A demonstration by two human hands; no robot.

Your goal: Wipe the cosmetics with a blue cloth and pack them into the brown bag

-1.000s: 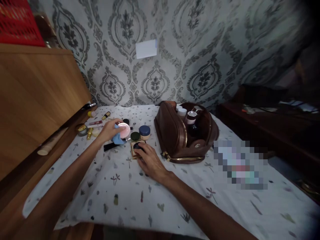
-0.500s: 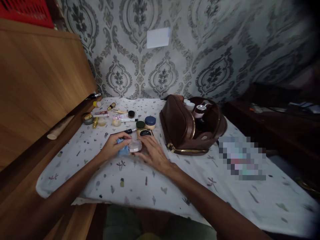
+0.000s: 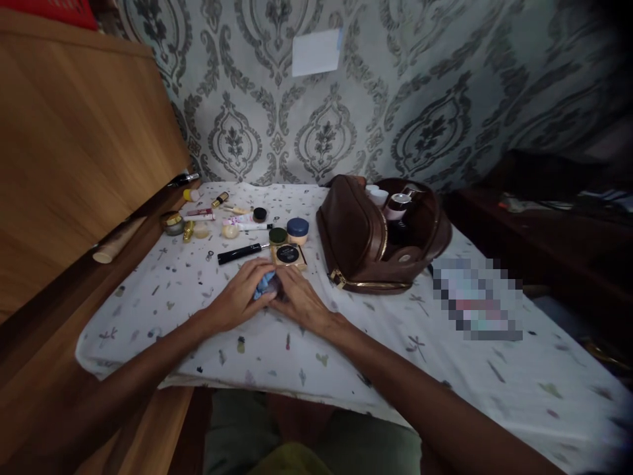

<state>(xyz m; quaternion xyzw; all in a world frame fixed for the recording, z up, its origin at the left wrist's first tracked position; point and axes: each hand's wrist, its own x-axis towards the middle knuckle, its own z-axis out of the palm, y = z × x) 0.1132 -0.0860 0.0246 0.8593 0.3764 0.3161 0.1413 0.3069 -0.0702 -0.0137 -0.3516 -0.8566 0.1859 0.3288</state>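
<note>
My left hand (image 3: 241, 290) is closed over a light blue cloth (image 3: 262, 284), pressing it to a small clear, round container (image 3: 271, 286). Wrapped round the container's other side is my right hand (image 3: 301, 297), and the fingers of both hands meet and cover much of it. Just beyond my fingers lies a gold square compact (image 3: 295, 256) with a black round label. A black tube-like item with a silvery end (image 3: 241, 253) rests left of the compact. Behind stand a dark green-lidded jar (image 3: 277, 235) and a blue-lidded jar (image 3: 297, 231).
An unzipped brown leather bag (image 3: 356, 231) with jars inside stands right of my hands. Several small cosmetics, including a gold-topped jar (image 3: 173, 223), lie at the back left beside a wooden cabinet (image 3: 89, 145). A pixelated flat item (image 3: 475, 297) lies at the right.
Both hands have drawn closer together round the cloth and container, which now show less. The black tube-like item and the gold compact are more exposed. The view has tilted slightly.
</note>
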